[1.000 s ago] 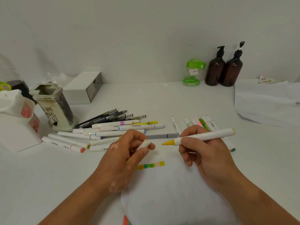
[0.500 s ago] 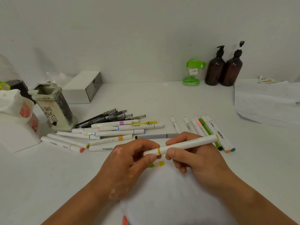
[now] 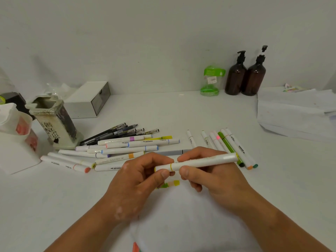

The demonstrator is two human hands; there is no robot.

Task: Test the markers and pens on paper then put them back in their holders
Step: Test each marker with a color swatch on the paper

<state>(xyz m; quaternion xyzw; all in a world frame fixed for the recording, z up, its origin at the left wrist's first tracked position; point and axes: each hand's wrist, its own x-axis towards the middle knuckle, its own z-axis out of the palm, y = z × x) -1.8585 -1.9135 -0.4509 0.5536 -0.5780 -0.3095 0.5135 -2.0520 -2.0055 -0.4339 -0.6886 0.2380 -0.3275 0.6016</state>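
- White table (image 3: pixel 200 113), with a sheet of paper (image 3: pixel 190 215) right in front of the person.
- Loose pile of markers (image 3: pixel 127 148) lying left of centre, next to an upright pen holder (image 3: pixel 54 122).
- Both hands meet over the paper. The right hand (image 3: pixel 209 171) grips the barrel of 1 capped yellow-ringed marker (image 3: pixel 203 161) and the left hand (image 3: pixel 138 180) pinches its cap end.
- Little colour swatches (image 3: pixel 172 183) on the paper just underneath.

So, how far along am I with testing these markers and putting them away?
Done: a row of colour swatches on the paper, so several markers look tested. In hand: a capped yellow-ringed marker, gripped by the left hand and right hand. Left: the marker pile, the marker row and the black pens all lie on the table; nothing sticks out of the holder.
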